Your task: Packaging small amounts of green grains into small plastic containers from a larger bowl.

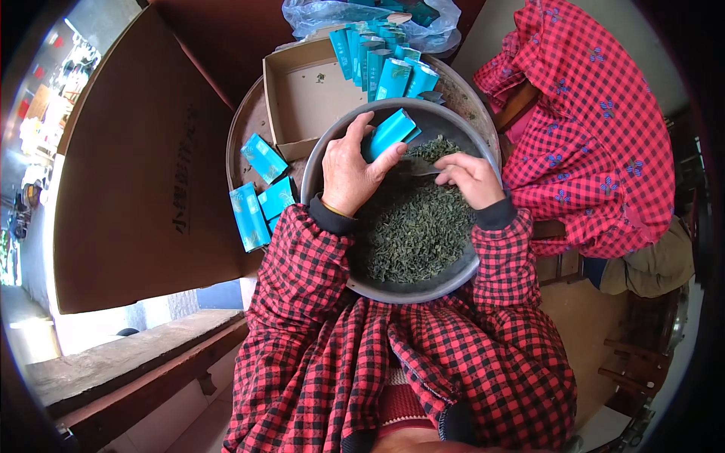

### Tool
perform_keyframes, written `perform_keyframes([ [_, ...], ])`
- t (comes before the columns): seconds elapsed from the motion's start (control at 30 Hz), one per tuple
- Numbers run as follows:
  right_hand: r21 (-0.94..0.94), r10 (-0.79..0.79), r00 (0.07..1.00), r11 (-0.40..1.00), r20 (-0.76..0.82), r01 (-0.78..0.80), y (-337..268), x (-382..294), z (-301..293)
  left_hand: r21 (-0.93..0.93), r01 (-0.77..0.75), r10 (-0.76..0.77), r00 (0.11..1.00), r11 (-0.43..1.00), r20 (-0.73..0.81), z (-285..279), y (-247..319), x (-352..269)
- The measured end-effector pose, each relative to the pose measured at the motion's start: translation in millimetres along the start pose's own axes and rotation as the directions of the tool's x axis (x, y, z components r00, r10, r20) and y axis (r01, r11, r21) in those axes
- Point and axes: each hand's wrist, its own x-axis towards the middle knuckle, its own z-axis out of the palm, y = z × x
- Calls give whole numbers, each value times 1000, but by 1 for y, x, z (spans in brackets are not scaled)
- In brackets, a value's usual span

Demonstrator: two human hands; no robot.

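Note:
A round metal basin [313,170] of loose dark green tea leaves [422,232] rests before me, at my lap. Over its far left part my left hand [354,164] holds a small turquoise packet [391,133] between thumb and fingers. My right hand [467,175] pinches the handle of a metal spoon [419,167], whose bowl lies low beside the packet, close to a heap of leaves. Several turquoise packets [249,215] lie left of the basin. More packets [393,78] stand in rows beyond it.
An open cardboard box [308,85] with a few leaf bits sits on the round table [241,124]. A clear plastic bag [311,17] stands behind. A large cardboard sheet [141,170] rises at left. Red checked cloth [595,130] hangs over a wooden chair at right.

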Motion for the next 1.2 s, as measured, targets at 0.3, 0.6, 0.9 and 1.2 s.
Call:
perform_keyframes([
  [0.3,-36,-324,843,939,-430,343,-22,-4,-8,57,-68,64,996,996,57,2,-1,0],
  [0.6,-690,-596,745,674,-299,262,-40,-6,3,45,-59,57,998,997,40,-1,1,0],
  [0.9,-623,-358,928,703,108,343,-10,1,35,44,-28,27,1000,999,16,-2,1,0],
  [1.2,50,-17,999,999,-40,19,1,-8,-13,31,30,-32,996,999,79,-3,2,1],
])
